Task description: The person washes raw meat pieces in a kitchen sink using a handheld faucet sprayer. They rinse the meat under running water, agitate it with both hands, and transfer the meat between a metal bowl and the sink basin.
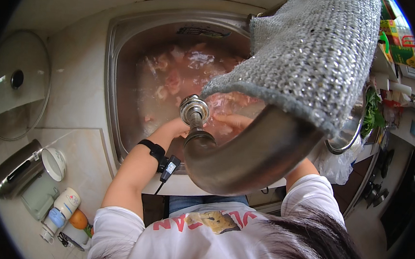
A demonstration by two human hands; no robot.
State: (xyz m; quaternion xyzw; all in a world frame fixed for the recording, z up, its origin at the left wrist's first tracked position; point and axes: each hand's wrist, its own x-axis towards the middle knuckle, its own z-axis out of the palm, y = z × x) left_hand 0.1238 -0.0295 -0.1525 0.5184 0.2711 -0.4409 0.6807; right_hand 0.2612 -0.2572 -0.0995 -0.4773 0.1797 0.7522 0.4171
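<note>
A stainless steel sink [110, 86] holds cloudy pinkish water with several pieces of raw meat [173, 80] lying in it. My left hand [179, 128] is low over the sink's near part, its fingers mostly hidden behind the faucet's nozzle [193, 108]. From the right, my right hand [232, 120] reaches to the meat near the middle of the basin. Its fingertips are at or just beside a piece; whether they grip it cannot be told. The curved metal faucet [249, 157] covers part of my right hand and forearm.
A silvery mesh cloth [306, 64] drapes over the faucet. On the left counter are a glass lid [16, 105], a white bowl [53, 164] and a cup [67, 201]. To the right, leafy greens [372, 112] and a plastic bag [338, 167] sit beside a metal bowl [348, 128].
</note>
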